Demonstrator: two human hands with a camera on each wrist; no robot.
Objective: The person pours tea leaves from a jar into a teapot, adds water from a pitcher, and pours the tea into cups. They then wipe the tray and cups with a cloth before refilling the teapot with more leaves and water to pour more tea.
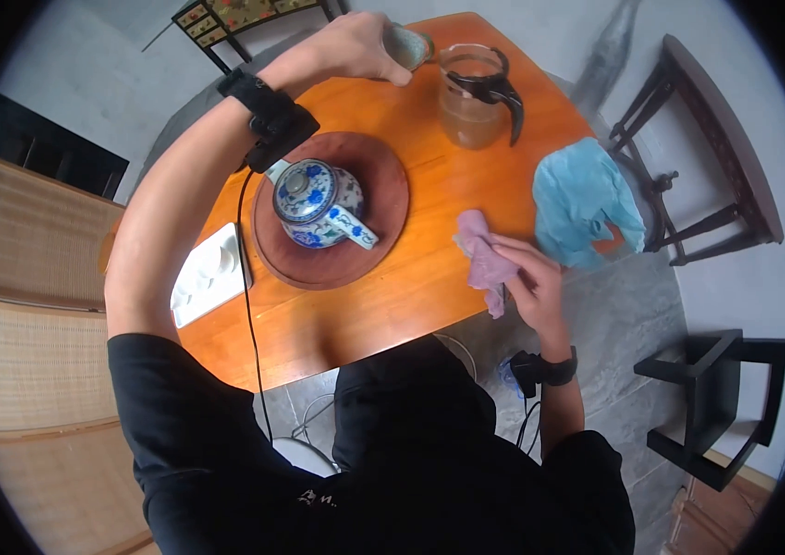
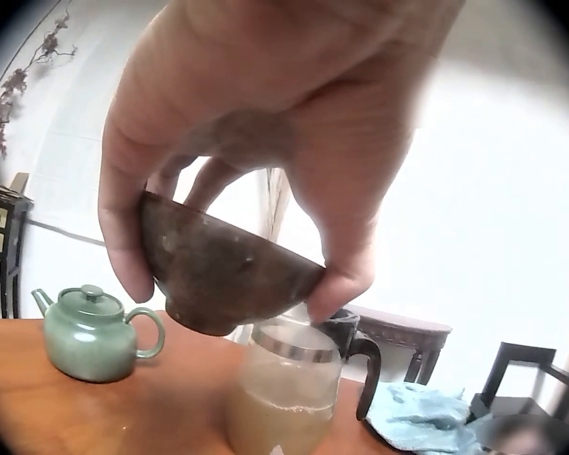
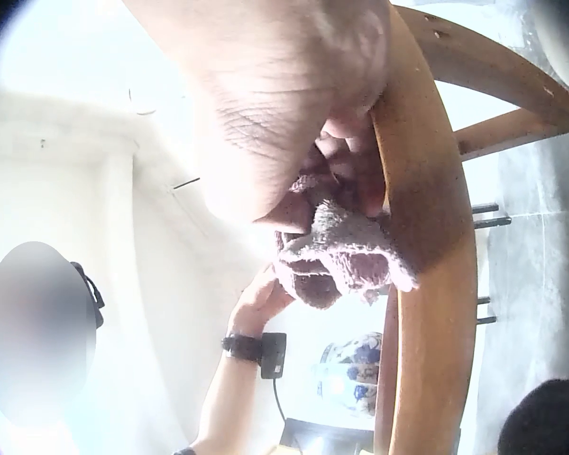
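My left hand (image 1: 360, 44) grips a small brown tea bowl (image 2: 229, 270) by its rim, thumb on one side and fingers on the other. The bowl is held up and tilted, near a glass pitcher (image 1: 471, 116) of cloudy brownish liquid with a dark handle. In my right hand (image 1: 533, 282), a crumpled pinkish-mauve cloth (image 1: 485, 259) is pinched at the table's near right edge. A blue-and-white teapot (image 1: 317, 199) sits on a round reddish-brown tray (image 1: 383, 250). The left wrist view shows a green teapot (image 2: 90, 332) on the table.
A light blue cloth (image 1: 587, 199) drapes over the right edge of the wooden table (image 1: 420, 296). At the left edge lies a white power strip (image 1: 212, 277), and a black cable (image 1: 246, 305) crosses the tabletop. A black chair (image 1: 721, 402) stands on the floor at right.
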